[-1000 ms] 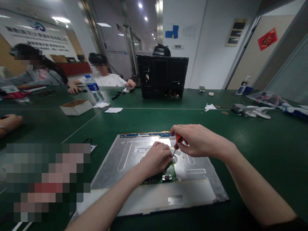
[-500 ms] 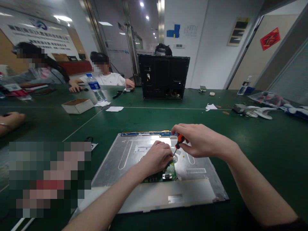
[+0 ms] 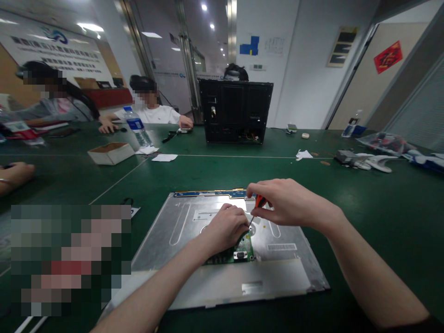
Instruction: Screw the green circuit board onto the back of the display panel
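Observation:
My right hand [image 3: 282, 202] is closed around the red-and-black handle of a screwdriver [image 3: 260, 201]. Its thin shaft slants down to the left, with the tip close to the fingertips of my left hand [image 3: 229, 226]. Those left fingers are curled together over a green circuit board [image 3: 248, 244]; whatever they pinch is hidden. The board lies on a flat silver display panel [image 3: 282, 275], partly covered by my left hand and forearm. Along the panel's far edge runs a narrow blue circuit strip [image 3: 204, 194].
A black monitor housing [image 3: 236, 111] stands upright across the green table [image 3: 215, 173]. To the left are an open white box [image 3: 111, 154], a water bottle [image 3: 138, 127] and a co-worker's hand [image 3: 17, 176]. Gloves [image 3: 367, 160] lie at right. Other people sit opposite.
The right thumb and fingers have shifted on the screwdriver handle, with the thumb now extended lower toward the shaft. My left hand stays in place over the board.

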A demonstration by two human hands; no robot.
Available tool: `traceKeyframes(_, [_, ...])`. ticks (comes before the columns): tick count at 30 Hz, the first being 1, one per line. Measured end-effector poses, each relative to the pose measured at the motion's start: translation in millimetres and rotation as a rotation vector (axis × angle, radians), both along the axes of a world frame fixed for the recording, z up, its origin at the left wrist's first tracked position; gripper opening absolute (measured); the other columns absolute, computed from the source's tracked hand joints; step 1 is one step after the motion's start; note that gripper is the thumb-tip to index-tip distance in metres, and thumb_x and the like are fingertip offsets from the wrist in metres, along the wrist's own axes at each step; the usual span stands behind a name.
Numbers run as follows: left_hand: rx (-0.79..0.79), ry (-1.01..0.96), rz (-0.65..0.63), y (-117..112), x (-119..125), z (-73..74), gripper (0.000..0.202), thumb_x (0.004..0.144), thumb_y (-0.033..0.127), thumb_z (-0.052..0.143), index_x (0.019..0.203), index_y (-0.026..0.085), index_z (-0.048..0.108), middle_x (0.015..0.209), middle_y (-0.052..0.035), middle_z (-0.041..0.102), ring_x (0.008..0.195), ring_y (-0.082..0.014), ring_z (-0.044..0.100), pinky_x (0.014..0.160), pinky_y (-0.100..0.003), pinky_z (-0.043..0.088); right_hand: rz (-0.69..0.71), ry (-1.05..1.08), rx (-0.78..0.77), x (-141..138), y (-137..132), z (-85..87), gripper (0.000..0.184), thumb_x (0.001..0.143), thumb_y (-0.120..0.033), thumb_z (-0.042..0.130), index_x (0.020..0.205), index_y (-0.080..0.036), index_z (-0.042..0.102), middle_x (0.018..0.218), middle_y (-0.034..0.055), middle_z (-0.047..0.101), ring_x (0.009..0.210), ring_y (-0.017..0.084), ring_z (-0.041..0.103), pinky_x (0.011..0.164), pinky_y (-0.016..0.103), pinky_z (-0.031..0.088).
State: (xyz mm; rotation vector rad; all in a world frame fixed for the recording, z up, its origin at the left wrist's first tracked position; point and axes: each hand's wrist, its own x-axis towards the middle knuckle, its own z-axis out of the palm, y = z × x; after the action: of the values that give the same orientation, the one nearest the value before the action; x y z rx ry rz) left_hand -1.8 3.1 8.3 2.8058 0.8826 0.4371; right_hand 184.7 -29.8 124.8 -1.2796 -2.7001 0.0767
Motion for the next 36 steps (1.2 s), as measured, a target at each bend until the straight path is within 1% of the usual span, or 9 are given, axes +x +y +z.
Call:
traceKeyframes(3, [0.010,-0.001,-0.001,0.7,0.3,-1.5,0.010,0.085,0.015,0.057,0.079,0.019,0.064,0.082,0.0001,0.064,0.084,-0.0166,0.058,0.083,-0.033,0.035,0.053,0.048,-0.072,0.6,-3.2,1.8,0.026,0.080,-0.018,0.055,0.105,-0.021,0.052,0.098,0.0034,0.063,0.076,0.014,0.056,0.060,0.026,0.035])
traceKeyframes(6, [0.019,-0.004,-0.001,1.4,0.5,-2.8,0.009,0.084,0.015,0.059,0.078,0.019,0.064,0.081,-0.0001,0.064,0.084,-0.0168,0.058,0.082,-0.033,0.035,0.065,0.053,-0.098,-0.4,-4.0,2.1,0.028,0.078,-0.013,0.053,0.105,-0.020,0.051,0.097,0.0030,0.063,0.075,0.014,0.056,0.061,0.025,0.036])
traceKeyframes(13, [0.030,0.002,0.004,1.1,1.0,-2.0,0.014,0.085,0.014,0.057,0.074,0.018,0.063,0.079,0.0001,0.064,0.078,-0.0154,0.058,0.079,-0.032,0.036,-0.046,-0.038,0.025,-3.6,1.7,-0.7,0.011,0.085,-0.025,0.055,0.095,-0.021,0.055,0.082,0.0017,0.066,0.070,0.015,0.057,0.055,0.026,0.030])
traceKeyframes(17, [0.035,-0.002,0.002,0.5,1.0,-1.2,0.014,0.084,0.014,0.057,0.073,0.018,0.063,0.079,-0.0003,0.064,0.078,-0.0159,0.058,0.079,-0.033,0.035,-0.059,-0.032,0.023,-0.6,1.6,-1.4,0.012,0.085,-0.031,0.056,0.093,-0.022,0.057,0.083,0.0018,0.066,0.071,0.016,0.057,0.054,0.026,0.029])
traceKeyframes(20, [0.022,-0.003,0.001,-0.4,0.9,0.7,0.011,0.083,0.013,0.058,0.073,0.018,0.063,0.079,-0.0006,0.064,0.079,-0.0164,0.058,0.079,-0.032,0.035,-0.014,0.015,-0.016,1.5,-1.0,-0.3,0.017,0.081,-0.025,0.057,0.097,-0.020,0.055,0.089,0.0031,0.065,0.074,0.016,0.056,0.056,0.026,0.031])
traceKeyframes(24, [0.010,0.005,0.005,-1.4,1.1,3.1,0.010,0.082,0.013,0.058,0.074,0.018,0.063,0.080,-0.0006,0.064,0.079,-0.0164,0.058,0.079,-0.032,0.035,0.008,0.027,-0.042,0.2,-3.1,0.8,0.020,0.078,-0.015,0.053,0.097,-0.019,0.053,0.088,0.0023,0.064,0.072,0.014,0.055,0.057,0.025,0.032])
traceKeyframes(27, [0.015,0.006,0.006,-1.3,1.0,2.7,0.011,0.083,0.014,0.057,0.075,0.018,0.063,0.080,-0.0007,0.064,0.079,-0.0162,0.058,0.079,-0.032,0.035,-0.023,0.008,-0.004,-1.7,-1.3,-0.3,0.016,0.080,-0.019,0.054,0.097,-0.020,0.053,0.085,0.0015,0.065,0.070,0.015,0.055,0.054,0.025,0.029])
traceKeyframes(32, [0.017,-0.007,0.005,-0.3,0.7,-0.2,0.010,0.083,0.014,0.058,0.076,0.018,0.064,0.080,-0.0006,0.065,0.079,-0.0162,0.058,0.081,-0.032,0.035,-0.113,-0.047,0.052,-0.9,2.3,-2.1,0.017,0.084,-0.036,0.055,0.095,-0.023,0.057,0.075,0.0009,0.065,0.064,0.016,0.056,0.051,0.026,0.025])
traceKeyframes(36, [0.025,-0.010,0.004,0.3,1.0,-1.3,0.010,0.083,0.015,0.059,0.075,0.018,0.064,0.079,-0.0006,0.065,0.080,-0.0170,0.058,0.081,-0.033,0.035,-0.045,-0.009,0.022,1.5,-1.0,-0.1,0.019,0.082,-0.027,0.056,0.100,-0.022,0.055,0.089,0.0021,0.066,0.073,0.016,0.057,0.054,0.026,0.029])
